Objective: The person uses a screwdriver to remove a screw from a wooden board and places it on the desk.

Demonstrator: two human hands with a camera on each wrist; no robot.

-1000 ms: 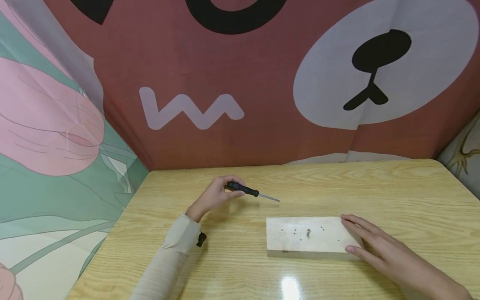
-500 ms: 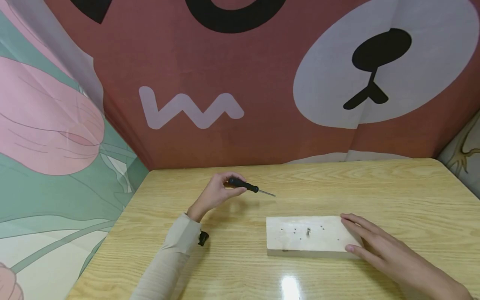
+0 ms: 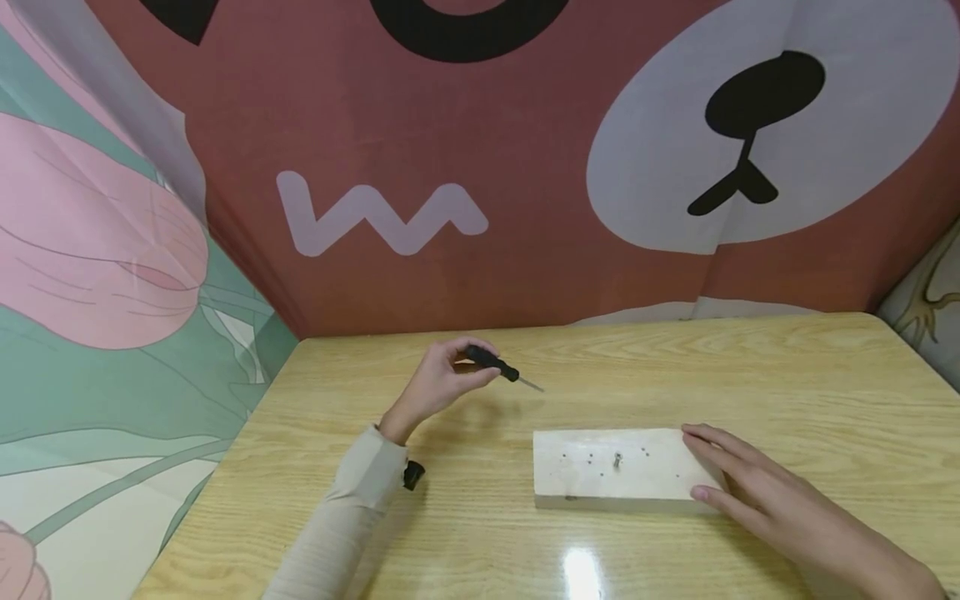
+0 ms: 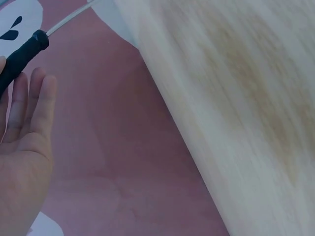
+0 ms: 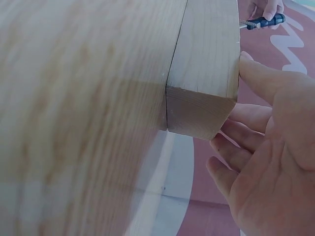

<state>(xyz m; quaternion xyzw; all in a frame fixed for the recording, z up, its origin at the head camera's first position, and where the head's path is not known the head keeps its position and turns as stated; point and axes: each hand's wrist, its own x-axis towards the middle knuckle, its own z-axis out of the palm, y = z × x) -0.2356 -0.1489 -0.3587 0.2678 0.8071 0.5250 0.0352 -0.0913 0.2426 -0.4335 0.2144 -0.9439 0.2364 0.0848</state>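
Note:
Above the table's far left part, my left hand [image 3: 438, 385] holds a screwdriver [image 3: 493, 362] by its black handle, between thumb and fingers. Its thin metal shaft points right and slightly down, clear of the block. In the left wrist view the black handle [image 4: 22, 60] crosses the fingers. A pale wooden block [image 3: 585, 483] lies flat on the table, with several small holes in its top. One screw [image 3: 617, 460] stands up from the block's middle. My right hand [image 3: 780, 500] grips the block's right end, thumb at the near edge and fingers at the far corner.
The wood-grain table [image 3: 465, 542] runs back to a red cloth backdrop [image 3: 525, 275] with a cartoon face. A small black object [image 3: 413, 475] shows beside the left sleeve [image 3: 345, 500]; whether it is on the wrist I cannot tell.
My left hand has risen slightly away from me, and the screwdriver's shaft has swung so its tip sits further left. The block and right hand stay in place.

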